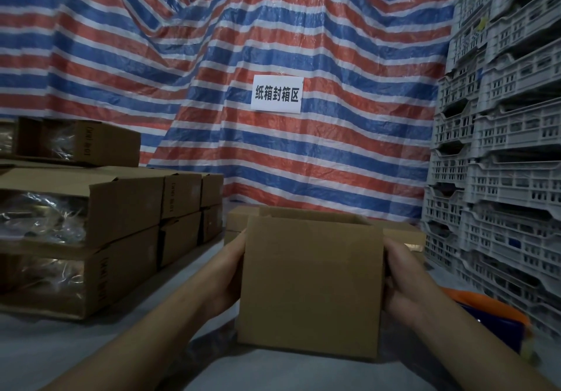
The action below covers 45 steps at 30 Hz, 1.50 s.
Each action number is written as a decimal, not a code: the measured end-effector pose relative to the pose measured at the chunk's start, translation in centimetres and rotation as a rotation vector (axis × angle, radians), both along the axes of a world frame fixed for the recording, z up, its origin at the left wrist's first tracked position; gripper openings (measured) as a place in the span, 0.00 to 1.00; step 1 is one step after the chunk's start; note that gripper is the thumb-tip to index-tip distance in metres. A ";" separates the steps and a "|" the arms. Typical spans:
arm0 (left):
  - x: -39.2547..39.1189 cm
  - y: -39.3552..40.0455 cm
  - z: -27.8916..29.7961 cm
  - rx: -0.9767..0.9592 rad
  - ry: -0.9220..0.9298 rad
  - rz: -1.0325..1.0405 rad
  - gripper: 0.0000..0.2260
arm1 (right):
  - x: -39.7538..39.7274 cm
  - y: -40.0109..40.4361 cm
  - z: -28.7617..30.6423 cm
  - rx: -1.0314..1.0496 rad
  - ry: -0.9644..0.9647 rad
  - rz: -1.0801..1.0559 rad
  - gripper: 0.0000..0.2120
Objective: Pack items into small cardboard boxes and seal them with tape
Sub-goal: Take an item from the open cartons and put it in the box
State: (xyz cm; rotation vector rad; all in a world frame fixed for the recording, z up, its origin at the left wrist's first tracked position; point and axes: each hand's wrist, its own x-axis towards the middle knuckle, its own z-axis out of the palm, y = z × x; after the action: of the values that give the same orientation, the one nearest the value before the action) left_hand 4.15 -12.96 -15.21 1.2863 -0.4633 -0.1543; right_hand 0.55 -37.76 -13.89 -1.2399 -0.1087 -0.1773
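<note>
My left hand (226, 272) grips one side of the small cardboard box (309, 281), held just above the bench (45, 348), my right hand (400, 278) grips the other; I should keep it level, open top upward, for packing.

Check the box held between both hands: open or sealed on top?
Open: the box shows a dark gap at its top rim, and no tape is visible. Contents cannot be seen.

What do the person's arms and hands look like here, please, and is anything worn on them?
Both forearms are bare up to the frame edge: no sleeves show. The left hand and right hand wear no gloves. No watch, bracelet or ring is visible, though the fingers are mostly hidden.
</note>
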 end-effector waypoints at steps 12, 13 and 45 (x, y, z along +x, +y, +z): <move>0.5 -0.2 0.0 0.003 -0.017 0.104 0.20 | 0.4 0.1 -0.5 0.009 0.092 -0.014 0.10; 0.6 0.0 0.1 0.004 -0.021 0.085 0.22 | 0.5 0.1 -0.5 0.015 0.098 -0.029 0.10; 0.9 -0.2 0.3 0.116 -0.077 0.209 0.12 | -0.1 -0.6 -0.3 0.024 -0.002 0.032 0.14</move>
State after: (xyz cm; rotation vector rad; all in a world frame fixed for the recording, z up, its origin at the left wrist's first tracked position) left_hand 5.04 -13.15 -14.94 1.4496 -0.3871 0.0450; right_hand 0.48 -38.35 -14.16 -1.2137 -0.1280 -0.1522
